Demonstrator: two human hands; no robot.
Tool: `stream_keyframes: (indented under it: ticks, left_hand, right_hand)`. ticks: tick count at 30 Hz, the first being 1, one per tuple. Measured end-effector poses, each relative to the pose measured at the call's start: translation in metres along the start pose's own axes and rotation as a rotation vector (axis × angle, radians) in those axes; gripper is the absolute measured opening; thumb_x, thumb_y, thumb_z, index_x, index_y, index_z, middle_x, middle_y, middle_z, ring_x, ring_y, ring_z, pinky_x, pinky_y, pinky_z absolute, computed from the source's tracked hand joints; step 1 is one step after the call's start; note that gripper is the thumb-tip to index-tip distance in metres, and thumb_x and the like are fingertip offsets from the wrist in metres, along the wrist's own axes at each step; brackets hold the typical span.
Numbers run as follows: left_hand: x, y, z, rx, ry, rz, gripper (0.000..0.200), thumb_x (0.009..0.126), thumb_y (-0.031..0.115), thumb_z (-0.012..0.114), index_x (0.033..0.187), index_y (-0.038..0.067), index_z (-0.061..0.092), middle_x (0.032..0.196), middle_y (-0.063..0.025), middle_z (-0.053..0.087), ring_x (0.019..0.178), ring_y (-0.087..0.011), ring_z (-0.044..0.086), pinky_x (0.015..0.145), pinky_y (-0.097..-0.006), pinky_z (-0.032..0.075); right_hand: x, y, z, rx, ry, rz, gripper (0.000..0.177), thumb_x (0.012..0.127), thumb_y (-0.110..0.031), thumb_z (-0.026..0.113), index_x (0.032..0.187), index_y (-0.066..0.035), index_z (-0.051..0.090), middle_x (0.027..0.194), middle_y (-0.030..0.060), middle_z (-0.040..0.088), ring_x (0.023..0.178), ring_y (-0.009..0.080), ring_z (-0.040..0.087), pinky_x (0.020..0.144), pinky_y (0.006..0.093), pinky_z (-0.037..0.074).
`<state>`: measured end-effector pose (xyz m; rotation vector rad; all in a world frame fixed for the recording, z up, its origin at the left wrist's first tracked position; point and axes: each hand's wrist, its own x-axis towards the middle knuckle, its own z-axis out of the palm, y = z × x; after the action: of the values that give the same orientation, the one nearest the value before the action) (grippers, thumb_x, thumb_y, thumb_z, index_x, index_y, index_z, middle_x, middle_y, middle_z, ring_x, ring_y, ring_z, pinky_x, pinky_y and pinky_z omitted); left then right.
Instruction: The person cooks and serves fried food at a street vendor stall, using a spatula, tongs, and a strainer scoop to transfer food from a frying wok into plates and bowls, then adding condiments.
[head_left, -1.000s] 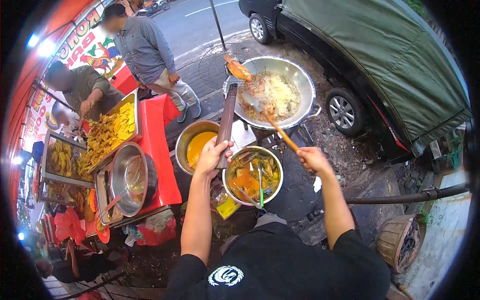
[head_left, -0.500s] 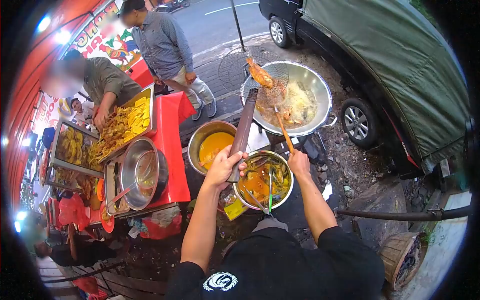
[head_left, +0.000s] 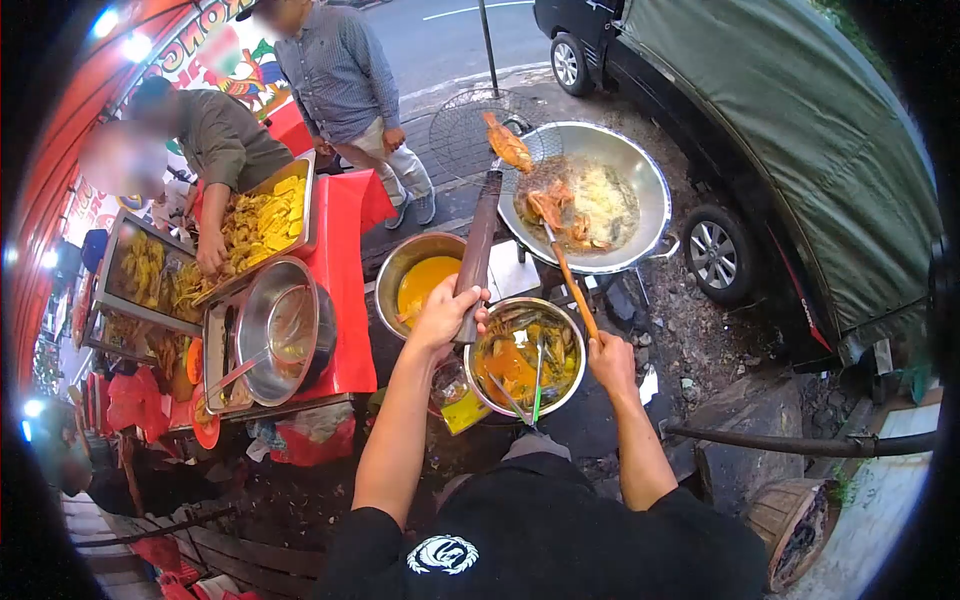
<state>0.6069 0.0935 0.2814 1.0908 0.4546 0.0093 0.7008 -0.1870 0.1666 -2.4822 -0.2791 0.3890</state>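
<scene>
My left hand (head_left: 449,312) is closed round the dark wooden handle of a wire strainer (head_left: 465,140), and a browned fried piece (head_left: 508,143) lies on its mesh. My right hand (head_left: 611,360) grips a wooden-handled spatula (head_left: 572,285), whose far end meets a brown piece (head_left: 548,205) at the left of the wide wok (head_left: 652,185). Pale foam bubbles on the oil. Below the strainer handle is a pot (head_left: 388,290) of orange liquid. Nearer to me, a second pot (head_left: 578,385) holds orange liquid, dark pieces and tongs (head_left: 540,375).
At left, a red-covered table (head_left: 345,290) bears a food tray (head_left: 312,205) and a metal bowl (head_left: 325,340). One person (head_left: 225,140) reaches into the food; another (head_left: 350,75) stands beyond. A covered vehicle (head_left: 740,140) is at right, and a dark pole (head_left: 800,440) juts in below it.
The strainer with its fried piece has shifted slightly left. The spatula's far end now meets a brown piece that shows above the oil. The reaching person's hand is lower in the food.
</scene>
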Motion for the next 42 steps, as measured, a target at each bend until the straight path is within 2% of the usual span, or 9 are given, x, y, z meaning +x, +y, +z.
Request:
stream_keyframes:
  ticks: [14,22,27,30,32,34,37,40,42]
  left_hand:
    - [0.05,-0.04,-0.01,0.029,0.005,0.024,0.013,0.095,0.006,0.049,0.106,0.003,0.043,0.09,-0.0075,0.054,0.064,-0.0123,0.055,0.053,-0.0299,0.054]
    - [0.138,-0.101,-0.023,0.316,0.101,0.065,0.021,0.094,0.003,0.045,0.113,0.001,0.035,0.087,-0.0096,0.052,0.059,-0.0139,0.053,0.048,-0.0303,0.052]
    - [0.155,-0.12,-0.019,0.624,0.135,-0.014,0.024,0.093,0.006,0.048,0.106,-0.006,0.032,0.081,-0.0157,0.06,0.055,-0.021,0.064,0.044,-0.0359,0.054]
    - [0.154,-0.125,-0.015,0.716,0.083,-0.142,0.024,0.094,0.005,0.049,0.107,-0.005,0.031,0.084,-0.0154,0.059,0.058,-0.0197,0.063,0.045,-0.0351,0.055]
    - [0.156,-0.138,-0.019,0.454,0.06,-0.114,0.022,0.095,0.003,0.047,0.108,-0.004,0.031,0.088,-0.0147,0.057,0.06,-0.0179,0.06,0.046,-0.0337,0.055]
    - [0.144,-0.13,-0.012,0.467,0.036,-0.12,0.02,0.096,0.003,0.045,0.108,-0.003,0.03,0.091,-0.0137,0.055,0.061,-0.0165,0.058,0.047,-0.033,0.055]
    - [0.129,-0.123,-0.004,0.372,0.043,-0.116,0.016,0.096,0.004,0.045,0.106,-0.003,0.035,0.088,-0.0122,0.055,0.059,-0.0158,0.057,0.047,-0.0329,0.055]
    - [0.122,-0.13,-0.006,0.212,-0.027,-0.201,0.01,0.096,0.004,0.044,0.102,-0.003,0.04,0.085,-0.011,0.055,0.059,-0.0153,0.057,0.048,-0.0328,0.054]
    - [0.116,-0.128,0.0,0.173,-0.003,-0.167,0.009,0.095,0.004,0.044,0.1,-0.003,0.043,0.084,-0.0102,0.056,0.06,-0.0151,0.057,0.048,-0.0326,0.054]
  right_hand:
    - [-0.013,0.006,-0.088,-0.237,0.009,-0.04,0.022,0.086,-0.024,0.061,0.097,-0.007,0.069,0.087,0.0215,0.067,0.085,0.0427,0.063,0.076,0.0506,0.05]
    - [0.003,0.021,-0.159,-0.269,0.023,-0.118,0.022,0.083,-0.022,0.064,0.097,-0.006,0.07,0.083,0.0238,0.065,0.084,0.0404,0.064,0.074,0.0464,0.05]
    - [0.024,0.03,-0.198,-0.364,0.015,-0.104,0.021,0.082,-0.021,0.065,0.096,-0.008,0.072,0.082,0.0219,0.066,0.08,0.038,0.066,0.076,0.0449,0.052]
    - [0.053,-0.002,-0.233,-0.596,0.017,-0.162,0.02,0.081,-0.023,0.066,0.094,-0.01,0.074,0.084,0.0198,0.068,0.081,0.035,0.067,0.077,0.045,0.054]
    - [0.085,-0.036,-0.253,-0.679,-0.029,-0.227,0.019,0.079,-0.023,0.066,0.09,-0.009,0.074,0.084,0.0194,0.068,0.08,0.0356,0.067,0.075,0.0447,0.054]
    - [0.108,-0.092,-0.26,-0.78,-0.077,-0.183,0.016,0.077,-0.016,0.066,0.085,-0.004,0.071,0.091,0.0198,0.069,0.085,0.0352,0.067,0.077,0.0432,0.055]
    - [0.135,-0.159,-0.242,-0.974,-0.064,-0.299,0.023,0.073,-0.012,0.067,0.094,-0.005,0.072,0.094,0.0173,0.07,0.087,0.0315,0.069,0.078,0.0412,0.056]
    - [0.132,-0.203,-0.209,-1.072,-0.028,-0.492,0.018,0.071,-0.011,0.067,0.088,-0.009,0.074,0.09,0.014,0.071,0.085,0.0277,0.07,0.073,0.0385,0.056]
    - [0.119,-0.222,-0.203,-1.052,0.012,-0.492,0.016,0.072,-0.013,0.066,0.086,-0.009,0.074,0.089,0.0139,0.071,0.084,0.0276,0.07,0.073,0.0385,0.056]
